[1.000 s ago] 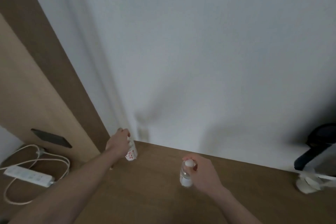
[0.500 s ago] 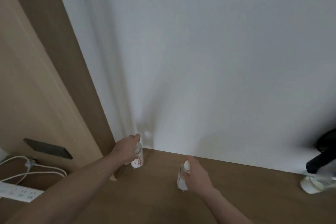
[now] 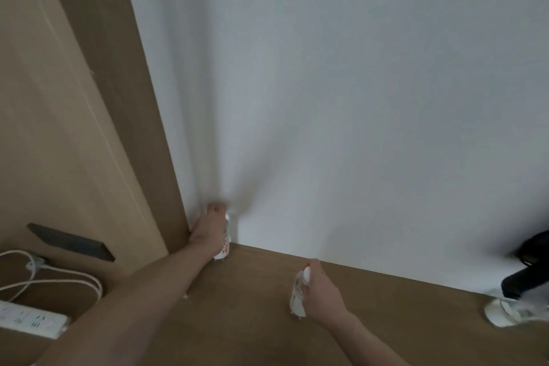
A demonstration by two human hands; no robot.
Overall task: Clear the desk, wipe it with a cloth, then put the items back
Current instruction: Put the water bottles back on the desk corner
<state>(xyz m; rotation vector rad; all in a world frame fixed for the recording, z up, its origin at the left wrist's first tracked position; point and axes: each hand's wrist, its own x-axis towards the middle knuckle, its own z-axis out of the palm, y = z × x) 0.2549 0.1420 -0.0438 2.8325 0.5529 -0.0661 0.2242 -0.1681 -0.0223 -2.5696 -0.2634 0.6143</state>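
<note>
My left hand [image 3: 209, 232] grips a small white bottle with red print [image 3: 225, 248], which stands on the brown desk [image 3: 243, 324] in the back left corner, close to the white wall. My right hand [image 3: 322, 296] holds a clear bottle with a white cap [image 3: 298, 294], upright on the desk a little in front of the wall. My fingers hide much of both bottles.
A wooden side panel [image 3: 89, 128] bounds the desk on the left. Beyond it lie a white power strip [image 3: 29, 319] and a looped white cable [image 3: 59, 276]. At the right edge stands a white round base [image 3: 502, 313] with a black part [image 3: 525, 273] above it.
Both hands have carried their bottles farther back toward the wall; the left one now stands in the corner. The camera view has swung left and upward.
</note>
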